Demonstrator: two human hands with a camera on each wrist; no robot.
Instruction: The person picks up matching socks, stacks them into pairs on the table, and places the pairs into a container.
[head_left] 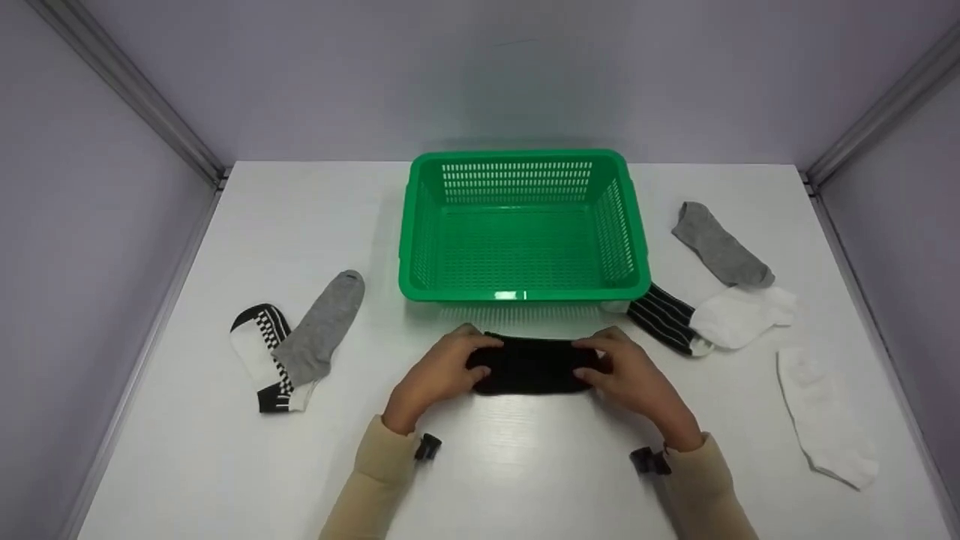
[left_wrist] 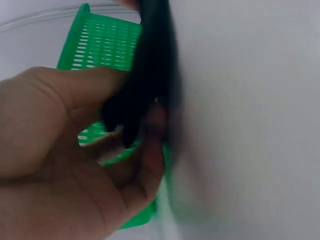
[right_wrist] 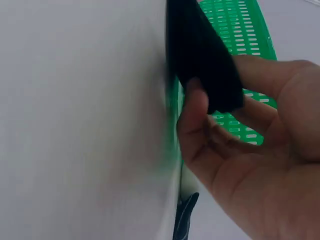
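A black sock [head_left: 534,366], laid sideways, lies in front of the green basket. At its left end my left hand [head_left: 444,369] pinches it between thumb and fingers; the left wrist view shows the dark fabric [left_wrist: 145,75] between them. My right hand [head_left: 628,373] pinches the opposite end, and the right wrist view has the sock [right_wrist: 202,55] hanging between thumb and fingers. Whether it is one sock or a pair laid together, I cannot tell.
Behind the hands stands a green plastic basket [head_left: 523,294] with nothing inside. On the left, a grey sock [head_left: 321,330] overlaps a black-and-white checked sock [head_left: 259,352]. To the right lie a grey sock [head_left: 721,246], a black striped sock [head_left: 664,319] and white socks [head_left: 742,319].
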